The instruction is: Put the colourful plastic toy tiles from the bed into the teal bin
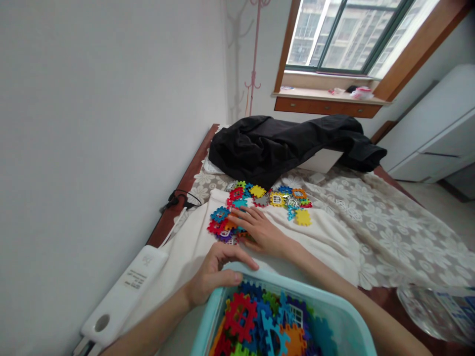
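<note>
Left hand (213,272): your fingers curl over the light-blue basin (334,309) rim, steadying it | Right hand (260,230): unclenched, flat on interlocking plastic tiles (267,205) scattered on white cloth (326,237), gathering them.

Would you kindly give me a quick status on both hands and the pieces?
Left hand gripping bin rim. Right hand flat on loose interlocking tiles. More tiles in bin. Black jacket behind pile.
</note>
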Demonstrator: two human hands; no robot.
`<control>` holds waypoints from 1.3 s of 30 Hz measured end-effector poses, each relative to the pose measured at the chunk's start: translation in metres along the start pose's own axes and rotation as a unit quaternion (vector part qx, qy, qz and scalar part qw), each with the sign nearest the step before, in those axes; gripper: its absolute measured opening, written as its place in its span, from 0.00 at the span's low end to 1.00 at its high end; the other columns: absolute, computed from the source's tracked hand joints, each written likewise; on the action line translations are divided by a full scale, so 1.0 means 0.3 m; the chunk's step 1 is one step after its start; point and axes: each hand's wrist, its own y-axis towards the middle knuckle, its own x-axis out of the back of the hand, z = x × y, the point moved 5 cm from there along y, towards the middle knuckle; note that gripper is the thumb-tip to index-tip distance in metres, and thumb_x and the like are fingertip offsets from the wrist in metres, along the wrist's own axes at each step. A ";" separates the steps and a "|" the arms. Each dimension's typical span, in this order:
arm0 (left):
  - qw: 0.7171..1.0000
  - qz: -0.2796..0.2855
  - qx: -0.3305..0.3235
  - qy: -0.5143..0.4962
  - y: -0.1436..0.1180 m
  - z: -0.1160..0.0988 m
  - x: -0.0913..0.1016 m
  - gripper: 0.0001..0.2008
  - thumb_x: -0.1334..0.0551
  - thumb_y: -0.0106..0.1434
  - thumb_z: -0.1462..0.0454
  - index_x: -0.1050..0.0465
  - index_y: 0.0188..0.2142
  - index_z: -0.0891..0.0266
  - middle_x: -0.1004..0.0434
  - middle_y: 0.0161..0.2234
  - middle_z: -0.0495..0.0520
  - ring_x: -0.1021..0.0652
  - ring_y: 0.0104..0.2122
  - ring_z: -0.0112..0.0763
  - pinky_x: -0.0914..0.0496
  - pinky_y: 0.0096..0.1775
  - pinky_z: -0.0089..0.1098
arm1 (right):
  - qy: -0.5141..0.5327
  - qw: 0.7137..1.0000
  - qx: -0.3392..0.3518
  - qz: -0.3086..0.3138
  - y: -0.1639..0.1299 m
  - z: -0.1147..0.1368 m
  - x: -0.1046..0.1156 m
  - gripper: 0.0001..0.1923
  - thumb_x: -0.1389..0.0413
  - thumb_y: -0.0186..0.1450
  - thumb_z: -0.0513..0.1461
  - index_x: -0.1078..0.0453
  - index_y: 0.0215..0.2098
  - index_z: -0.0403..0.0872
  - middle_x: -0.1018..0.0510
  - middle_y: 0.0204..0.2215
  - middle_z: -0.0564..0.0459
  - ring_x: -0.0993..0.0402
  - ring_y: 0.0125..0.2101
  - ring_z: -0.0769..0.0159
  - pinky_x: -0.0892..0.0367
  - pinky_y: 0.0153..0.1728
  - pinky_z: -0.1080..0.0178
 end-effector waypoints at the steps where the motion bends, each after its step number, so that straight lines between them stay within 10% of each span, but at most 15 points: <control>1: 1.000 0.005 0.001 0.000 0.001 0.005 0.001 0.15 0.26 0.55 0.58 0.13 0.43 0.56 0.14 0.40 0.51 0.21 0.40 0.35 0.32 0.45 0.30 | -0.008 1.000 -0.001 -0.004 -0.003 -0.003 -0.013 0.35 0.43 0.71 0.36 0.44 0.74 0.52 0.37 0.72 0.46 0.45 0.71 0.46 0.47 0.69 0.37; 13: 1.000 -0.014 0.010 -0.001 -0.003 -0.024 -0.012 0.14 0.28 0.54 0.62 0.13 0.42 0.56 0.14 0.38 0.51 0.22 0.37 0.34 0.33 0.43 0.30 | 0.025 0.992 0.031 -0.121 -0.042 -0.049 0.019 0.15 0.44 0.75 0.42 0.29 0.58 0.49 0.18 0.49 0.44 0.22 0.47 0.55 0.26 0.48 0.54; 18: 1.000 -0.008 0.018 0.003 0.000 -0.017 -0.010 0.16 0.28 0.54 0.60 0.13 0.42 0.59 0.14 0.38 0.55 0.22 0.38 0.38 0.31 0.42 0.33 | 0.092 0.973 -0.102 -0.188 -0.073 -0.148 0.015 0.20 0.40 0.72 0.50 0.30 0.57 0.50 0.16 0.43 0.46 0.19 0.40 0.57 0.24 0.43 0.56; 25: 1.000 0.015 0.011 0.023 0.002 0.004 0.005 0.17 0.28 0.55 0.58 0.14 0.44 0.60 0.14 0.41 0.56 0.21 0.39 0.39 0.30 0.43 0.34 | 0.139 0.975 -0.126 -0.123 -0.059 -0.151 -0.006 0.21 0.35 0.67 0.47 0.27 0.54 0.47 0.17 0.47 0.43 0.21 0.46 0.53 0.28 0.49 0.54; 39: 1.000 0.021 0.005 0.019 0.012 -0.001 -0.001 0.18 0.28 0.56 0.57 0.14 0.44 0.62 0.14 0.39 0.58 0.21 0.38 0.39 0.29 0.41 0.34 | 0.409 0.843 -0.227 -0.266 -0.083 -0.222 0.043 0.22 0.33 0.62 0.56 0.27 0.40 0.49 0.22 0.30 0.55 0.29 0.29 0.65 0.33 0.32 0.63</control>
